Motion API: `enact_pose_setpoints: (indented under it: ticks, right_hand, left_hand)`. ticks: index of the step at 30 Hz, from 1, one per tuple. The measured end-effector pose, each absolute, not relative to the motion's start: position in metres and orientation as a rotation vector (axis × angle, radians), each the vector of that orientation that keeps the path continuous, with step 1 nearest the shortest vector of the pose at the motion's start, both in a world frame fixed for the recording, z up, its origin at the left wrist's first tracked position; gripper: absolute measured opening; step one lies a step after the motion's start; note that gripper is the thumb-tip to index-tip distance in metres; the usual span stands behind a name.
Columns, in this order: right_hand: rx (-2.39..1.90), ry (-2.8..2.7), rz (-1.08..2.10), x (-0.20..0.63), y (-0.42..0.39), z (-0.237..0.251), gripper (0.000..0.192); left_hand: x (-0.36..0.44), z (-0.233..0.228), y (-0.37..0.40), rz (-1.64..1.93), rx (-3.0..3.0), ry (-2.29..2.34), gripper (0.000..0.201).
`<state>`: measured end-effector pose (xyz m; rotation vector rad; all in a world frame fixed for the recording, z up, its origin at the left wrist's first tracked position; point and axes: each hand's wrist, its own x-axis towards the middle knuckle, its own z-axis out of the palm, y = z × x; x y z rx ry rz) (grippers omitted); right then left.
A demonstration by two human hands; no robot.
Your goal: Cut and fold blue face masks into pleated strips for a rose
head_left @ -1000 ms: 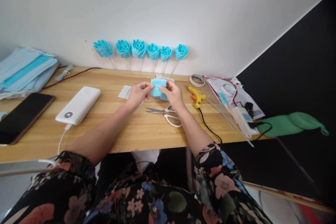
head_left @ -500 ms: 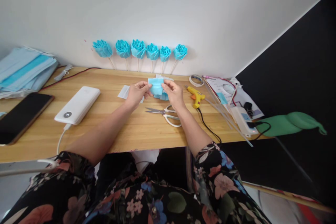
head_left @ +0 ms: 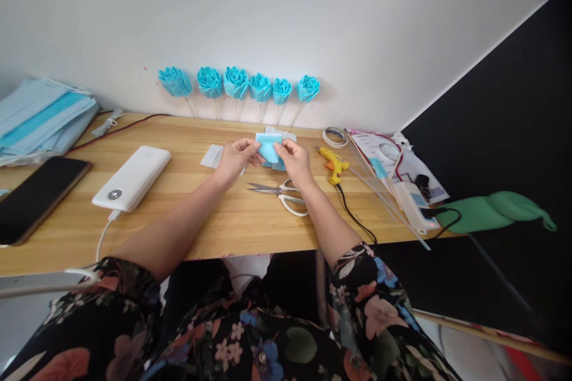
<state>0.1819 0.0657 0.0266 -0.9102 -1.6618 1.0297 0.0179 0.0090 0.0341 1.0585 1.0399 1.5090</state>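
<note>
My left hand (head_left: 233, 160) and my right hand (head_left: 295, 161) meet over the middle of the wooden table (head_left: 214, 220). Between their fingertips they pinch a small light-blue piece of mask fabric (head_left: 269, 146), held just above the tabletop. More blue and white fabric pieces (head_left: 279, 164) lie on the table right under it. White-handled scissors (head_left: 281, 193) rest on the wood just in front of my right wrist. Several finished blue fabric roses (head_left: 236, 82) on sticks lean against the wall behind my hands.
A white power bank (head_left: 132, 177) with a cable and a dark phone (head_left: 38, 197) lie at the left, a stack of blue face masks (head_left: 40, 119) beyond them. A yellow glue gun (head_left: 334, 164), a tape roll (head_left: 335, 136), thin sticks (head_left: 384, 193) and a power strip (head_left: 413, 202) crowd the right.
The blue piece has been turned and shifted slightly between my fingers; both hands stay in nearly the same place above the table.
</note>
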Motion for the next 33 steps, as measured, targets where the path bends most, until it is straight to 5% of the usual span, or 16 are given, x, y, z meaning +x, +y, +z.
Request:
enact_pose_setpoints:
  ticks: [6, 17, 33]
  right_hand:
    - [-0.931, -1.638, 1.036, 0.1828, 0.0654, 0.0294, 0.047]
    - [-0.930, -1.629, 1.065, 0.1814, 0.0669, 0.0263, 0.049]
    - [-0.941, -1.761, 0.925, 0.1819, 0.0635, 0.0275, 0.042]
  left_hand:
    - [0.0148, 0.0347, 0.0103, 1.452, 1.133, 1.103, 0.052]
    - [0.0178, 0.0389, 0.0076, 1.483, 1.099, 1.217, 0.033]
    - [0.0154, 0.0383, 0.0089, 1.498, 1.101, 1.184, 0.034]
